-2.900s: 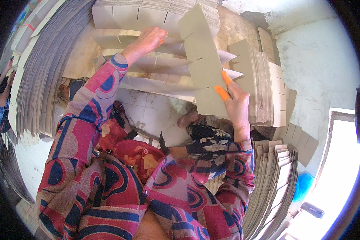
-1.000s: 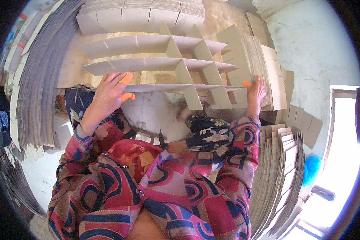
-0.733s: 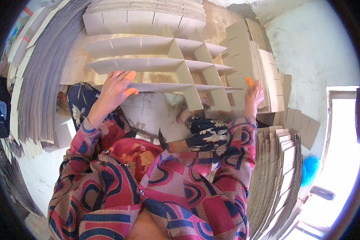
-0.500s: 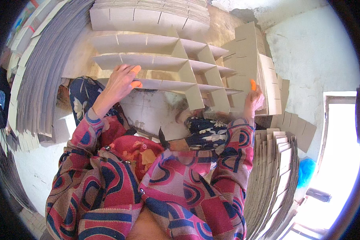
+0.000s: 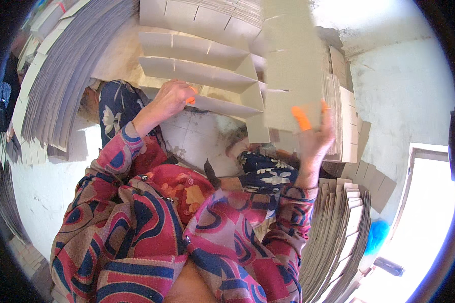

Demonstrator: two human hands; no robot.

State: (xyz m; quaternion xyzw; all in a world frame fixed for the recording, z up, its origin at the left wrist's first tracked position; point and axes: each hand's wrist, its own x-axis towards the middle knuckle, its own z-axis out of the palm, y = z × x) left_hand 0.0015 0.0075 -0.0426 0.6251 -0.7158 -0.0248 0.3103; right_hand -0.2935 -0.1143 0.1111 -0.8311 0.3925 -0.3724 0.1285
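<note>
A cardboard divider grid of long slotted strips (image 5: pixel 197 76) and cross strips stands on edge before me. My left hand (image 5: pixel 174 97) is closed on the top edge of its nearest long strip, with orange covers on the fingertips. In my right hand (image 5: pixel 316 132), also with orange fingertip covers, is a loose slotted cardboard strip (image 5: pixel 290 65), held by its near end. This strip is raised over the grid's right side, slightly blurred, and hides the cross strips behind it.
Stacked grey cardboard sheets (image 5: pixel 71 76) rise at the left. More slotted strips lie in a stack (image 5: pixel 197 17) at the back, in another (image 5: pixel 348 123) at the right, and in a tall bundle (image 5: pixel 333 222) beside my right arm. A bright doorway (image 5: pixel 419 212) is at the far right.
My right hand has come away from the right-hand stack with a cardboard strip and brought it leftward over the grid. My left hand stays on the near strip. The whole view has shifted slightly.
</note>
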